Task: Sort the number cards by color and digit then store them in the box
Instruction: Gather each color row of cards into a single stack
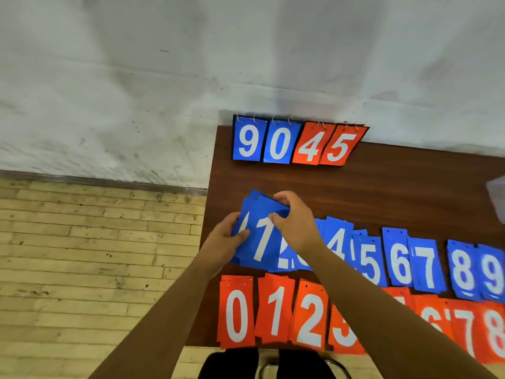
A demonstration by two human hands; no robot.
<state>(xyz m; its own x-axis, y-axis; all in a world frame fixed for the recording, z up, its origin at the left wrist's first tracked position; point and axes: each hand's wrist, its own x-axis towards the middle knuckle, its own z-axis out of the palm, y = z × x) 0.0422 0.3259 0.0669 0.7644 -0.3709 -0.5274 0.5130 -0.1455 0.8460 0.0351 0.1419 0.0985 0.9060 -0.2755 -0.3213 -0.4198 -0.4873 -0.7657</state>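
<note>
both hands are on a small fanned stack of blue cards [262, 242] near the left edge of the desk [382, 187], at the left end of the blue row. the left hand [231, 232] grips the stack's left side, thumb pressed on the face. the right hand [293, 217] has curled fingers pinching the top edge. a white 1 shows on the front card, and part of another digit peeks from behind it.

the rest lie in piles: the blue 6 pile [399, 263] and its neighbours in one row, the red 0 pile [236, 313] and its row along the near edge. a pale container [498, 198] at the right edge is probably the box, well apart from the hands.

the risks look like these. the held stack is uneven, so a loose pinch could let cards slide off the left edge to the floor. the right forearm crosses several piles, and dragging it back could smear blue and red together.
</note>
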